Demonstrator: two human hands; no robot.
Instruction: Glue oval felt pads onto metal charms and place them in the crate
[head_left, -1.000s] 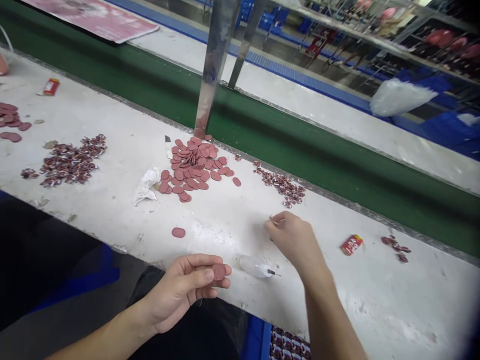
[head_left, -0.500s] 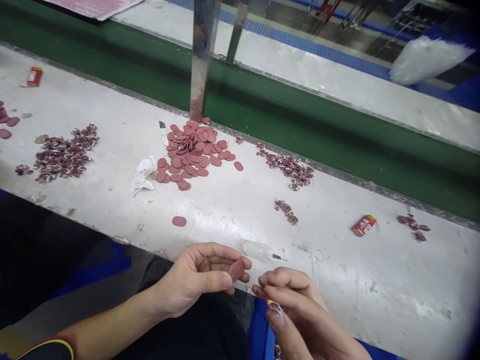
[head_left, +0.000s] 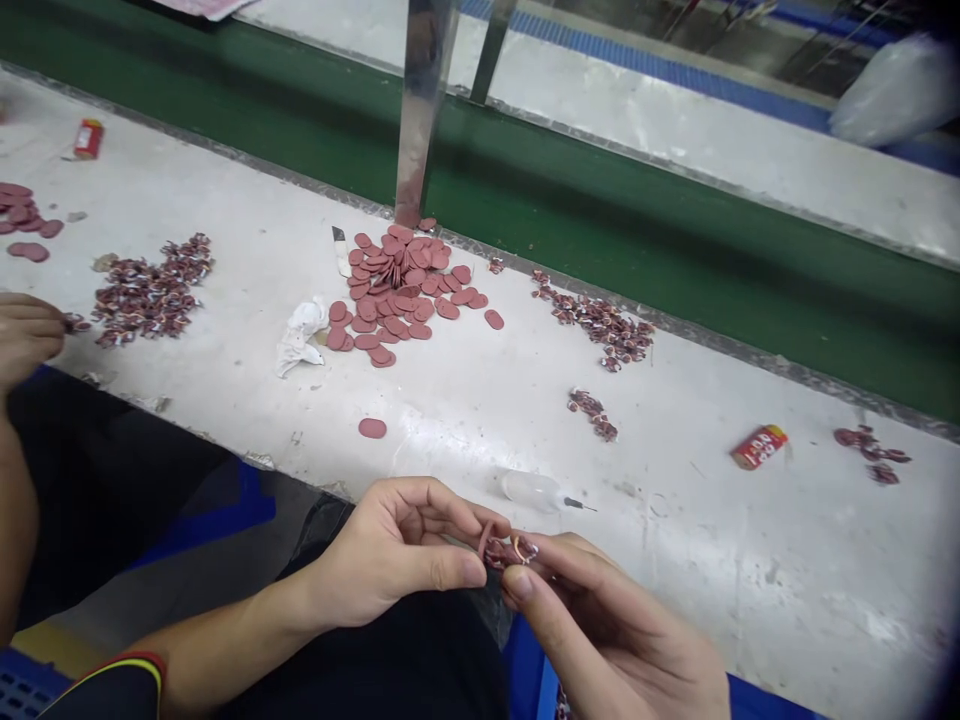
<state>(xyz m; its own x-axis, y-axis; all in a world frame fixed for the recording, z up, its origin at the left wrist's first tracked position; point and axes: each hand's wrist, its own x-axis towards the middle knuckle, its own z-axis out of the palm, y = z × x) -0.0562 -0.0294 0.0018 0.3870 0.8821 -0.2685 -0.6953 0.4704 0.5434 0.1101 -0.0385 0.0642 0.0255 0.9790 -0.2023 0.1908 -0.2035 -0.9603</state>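
My left hand [head_left: 401, 550] pinches a small reddish-pink oval disc [head_left: 486, 540] between thumb and fingers, just below the white table's near edge. My right hand [head_left: 600, 625] meets it from the right, its thumb and fingertips pinching a tiny patterned piece [head_left: 521, 549] against the disc. Both hands hover over my lap. A small clear glue bottle with a needle tip [head_left: 536, 490] lies on the table just beyond them. A pile of the same pink discs [head_left: 397, 290] sits farther back, and one loose disc [head_left: 372, 428] lies nearer.
Heaps of small patterned pieces [head_left: 150, 292] [head_left: 600, 325] [head_left: 594, 412] lie on the white table [head_left: 465, 410]. A crumpled white cloth [head_left: 300, 335], two small red tubes [head_left: 759, 446] [head_left: 88, 138], a metal post [head_left: 421, 110] and a green conveyor belt [head_left: 600, 240] stand behind. Another person's hand [head_left: 26, 335] rests at the left edge.
My right hand came back from the table with a small patterned piece and now presses it to the disc in my left hand. Another person's hand has appeared at the left.
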